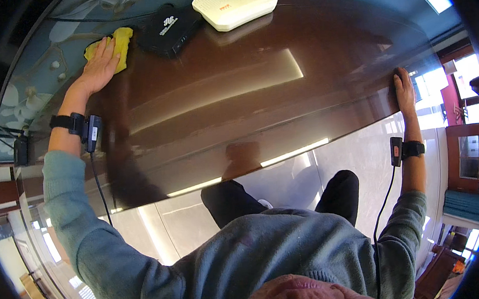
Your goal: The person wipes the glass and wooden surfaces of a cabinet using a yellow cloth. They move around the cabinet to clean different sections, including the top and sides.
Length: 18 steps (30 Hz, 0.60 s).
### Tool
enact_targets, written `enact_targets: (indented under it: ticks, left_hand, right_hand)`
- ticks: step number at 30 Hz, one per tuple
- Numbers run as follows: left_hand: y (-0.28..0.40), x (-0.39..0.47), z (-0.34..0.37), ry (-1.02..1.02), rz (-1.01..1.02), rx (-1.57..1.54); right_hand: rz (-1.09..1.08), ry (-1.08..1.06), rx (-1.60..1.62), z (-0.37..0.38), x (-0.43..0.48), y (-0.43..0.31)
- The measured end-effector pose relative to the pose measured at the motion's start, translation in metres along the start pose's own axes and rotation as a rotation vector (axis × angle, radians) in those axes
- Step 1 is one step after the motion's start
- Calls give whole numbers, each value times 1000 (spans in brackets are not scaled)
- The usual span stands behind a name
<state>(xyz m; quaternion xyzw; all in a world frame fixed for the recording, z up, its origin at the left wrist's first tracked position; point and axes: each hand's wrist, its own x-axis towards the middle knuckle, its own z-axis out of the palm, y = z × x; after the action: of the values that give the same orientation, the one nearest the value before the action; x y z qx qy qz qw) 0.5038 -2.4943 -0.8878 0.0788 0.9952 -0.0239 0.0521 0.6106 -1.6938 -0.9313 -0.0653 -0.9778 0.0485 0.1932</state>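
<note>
At the far left of a glossy dark brown wooden table point(219, 96), my left hand point(100, 69) presses a yellow cloth point(122, 49) with outstretched fingers. The cloth lies bunched under the palm and fingertips, close to the table's back edge. A black set-top box point(173, 31) sits just right of the cloth, apart from it. My right hand point(405, 90) rests at the table's right end, with no loose object seen in it; part of that hand's underside is hidden.
A white router point(235, 6) stands beside the black box, against the blue floral wall point(77, 27). Another small black device point(20, 148) stands at the left end. Cables trail from both wrist-worn units point(92, 132). Pale tiled floor point(178, 233) shows below the front edge.
</note>
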Motion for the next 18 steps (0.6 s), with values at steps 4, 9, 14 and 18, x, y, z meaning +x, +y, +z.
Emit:
enact_targets:
  ticks: [4,9,14,18]
  left_hand:
    - [25,-26,-10,-83,-23,18]
    - [81,-75,-23,-219,-31,70]
    - [154,-106,-27,-243,19,36]
    - [225,-109,-34,-262,132,115]
  right_hand:
    - [34,-1,-66,4,1,1]
    - [77,13,-139,0,-4,-16]
    - [109,-14,-164,-12,-8,-34]
    - [90,15,-134,-19,-12,-38]
